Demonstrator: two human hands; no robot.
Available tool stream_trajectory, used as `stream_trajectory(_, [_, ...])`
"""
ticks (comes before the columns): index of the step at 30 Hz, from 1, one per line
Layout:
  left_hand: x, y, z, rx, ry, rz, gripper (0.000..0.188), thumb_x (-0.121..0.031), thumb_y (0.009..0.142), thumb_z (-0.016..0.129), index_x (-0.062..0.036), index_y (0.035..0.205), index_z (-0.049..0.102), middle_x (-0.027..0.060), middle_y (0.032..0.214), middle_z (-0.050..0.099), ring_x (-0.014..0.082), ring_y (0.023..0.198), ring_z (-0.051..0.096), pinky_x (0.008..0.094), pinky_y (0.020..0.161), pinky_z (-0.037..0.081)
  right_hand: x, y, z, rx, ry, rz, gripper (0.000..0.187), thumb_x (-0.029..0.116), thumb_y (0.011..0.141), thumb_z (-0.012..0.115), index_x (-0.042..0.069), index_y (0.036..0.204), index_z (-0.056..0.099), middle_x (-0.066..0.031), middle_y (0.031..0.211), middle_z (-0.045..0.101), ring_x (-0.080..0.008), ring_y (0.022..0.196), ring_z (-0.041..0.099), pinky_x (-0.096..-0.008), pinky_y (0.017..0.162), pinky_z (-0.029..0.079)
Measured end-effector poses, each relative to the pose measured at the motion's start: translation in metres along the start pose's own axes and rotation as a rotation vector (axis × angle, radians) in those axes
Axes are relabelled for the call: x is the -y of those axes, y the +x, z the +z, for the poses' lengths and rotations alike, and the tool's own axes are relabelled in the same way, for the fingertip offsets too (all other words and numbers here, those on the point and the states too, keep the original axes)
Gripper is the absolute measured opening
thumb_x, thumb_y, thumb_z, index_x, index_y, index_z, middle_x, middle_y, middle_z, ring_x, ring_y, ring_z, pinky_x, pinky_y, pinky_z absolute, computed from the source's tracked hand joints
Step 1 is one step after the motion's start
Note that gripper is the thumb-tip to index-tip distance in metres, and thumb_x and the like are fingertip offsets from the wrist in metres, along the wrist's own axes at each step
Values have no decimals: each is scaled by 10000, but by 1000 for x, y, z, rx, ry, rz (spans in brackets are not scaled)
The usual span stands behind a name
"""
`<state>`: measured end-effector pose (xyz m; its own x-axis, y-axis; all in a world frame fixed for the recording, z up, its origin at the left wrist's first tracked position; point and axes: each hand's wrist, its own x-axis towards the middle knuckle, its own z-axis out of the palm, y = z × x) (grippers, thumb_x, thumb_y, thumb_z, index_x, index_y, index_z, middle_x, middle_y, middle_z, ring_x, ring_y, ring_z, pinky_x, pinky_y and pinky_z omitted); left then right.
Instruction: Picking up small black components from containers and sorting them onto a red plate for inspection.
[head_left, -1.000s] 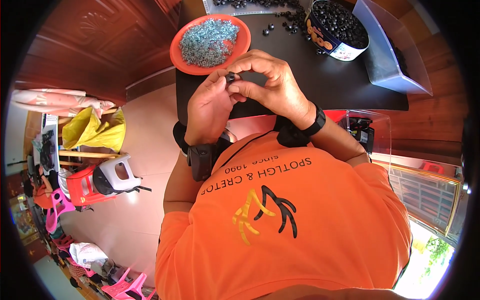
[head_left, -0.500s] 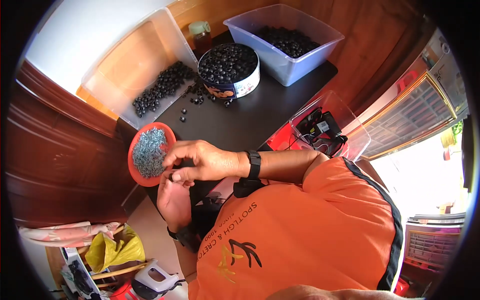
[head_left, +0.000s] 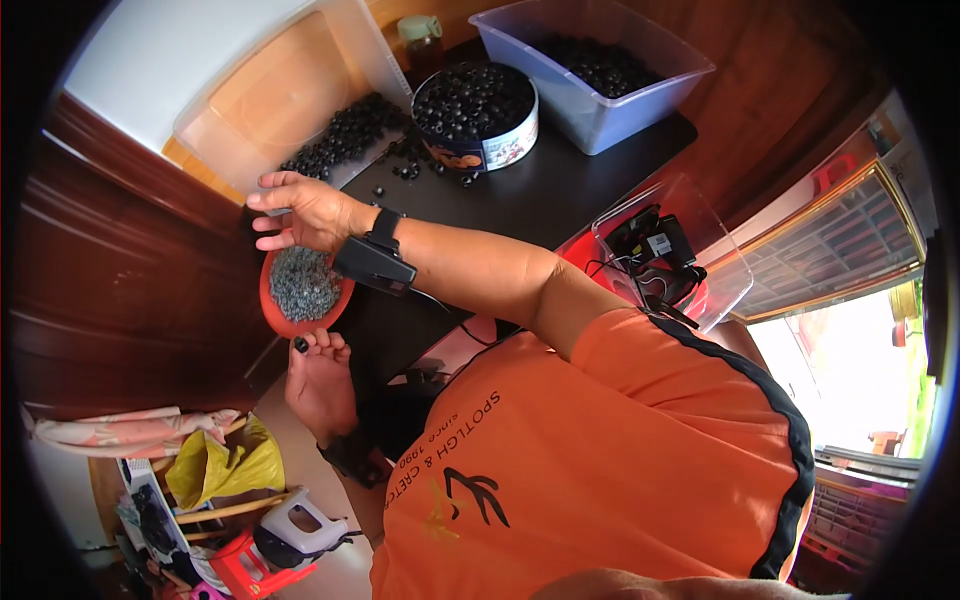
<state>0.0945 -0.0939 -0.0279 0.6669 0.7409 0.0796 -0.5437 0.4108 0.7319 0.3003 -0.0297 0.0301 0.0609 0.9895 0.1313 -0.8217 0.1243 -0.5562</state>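
My left hand is closed, pinching a small black cylindrical piece between thumb and fingertip. It is beside the near rim of a red bowl full of small silvery metal parts. My right hand reaches over the far side of that bowl, fingers spread, with nothing visible in it. Its wrist carries a black strapped device. Just beyond it lies a translucent bin on its side, with many black pieces heaped inside and spilling onto the black table.
A round tub brims with black pieces, beside a translucent box holding more. Behind the tub is a jar with a green lid. On the right, a clear container holds black cabled devices. A dark wooden panel borders the left.
My right hand has moved away from the left hand, up past the bowl, and its fingers have spread. The left hand has shifted slightly down and left, its black piece now visible.
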Motion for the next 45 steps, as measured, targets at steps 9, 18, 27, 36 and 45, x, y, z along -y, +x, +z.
stream_trajectory(9, [4, -6, -13, -42, -34, -14, 181, -243, 931, 478, -63, 953, 467, 68, 926, 439, 192, 874, 426, 326, 800, 345, 3, -60, -35, 78, -601, 162, 406, 213, 819, 694, 31, 1156, 559, -39, 977, 649, -118, 855, 596, -257, 750, 481])
stream_trajectory(18, [11, 13, 5, 75, -38, -58, 217, -256, 951, 412, -57, 958, 500, 63, 899, 486, 226, 896, 508, 331, 807, 379, 22, -93, -30, 193, -913, 92, 219, 102, 880, 622, 43, 1088, 652, -31, 989, 676, -94, 919, 609, -217, 776, 463])
stream_trajectory(27, [19, 14, 18, 82, 21, -94, 269, -278, 958, 389, -56, 996, 536, 43, 907, 520, 204, 885, 543, 331, 803, 410, 8, -99, -13, 424, -964, 64, 90, 68, 892, 609, -8, 933, 635, -31, 846, 620, -101, 759, 624, -240, 713, 509])
stream_trajectory(36, [21, 12, 18, 65, 10, -101, 252, -255, 956, 398, -50, 986, 541, 45, 902, 527, 209, 885, 549, 338, 811, 416, 6, -104, -11, 424, -1162, -57, 86, 74, 912, 574, -8, 896, 592, -26, 802, 598, -102, 744, 616, -243, 702, 510])
stream_trajectory(45, [23, 11, 17, 58, -12, -122, 234, -249, 950, 406, -58, 947, 542, 48, 904, 534, 217, 882, 550, 345, 810, 413, 6, -102, -18, 401, -1176, -158, 115, 113, 925, 568, 5, 896, 596, -24, 828, 622, -103, 751, 616, -249, 706, 507])
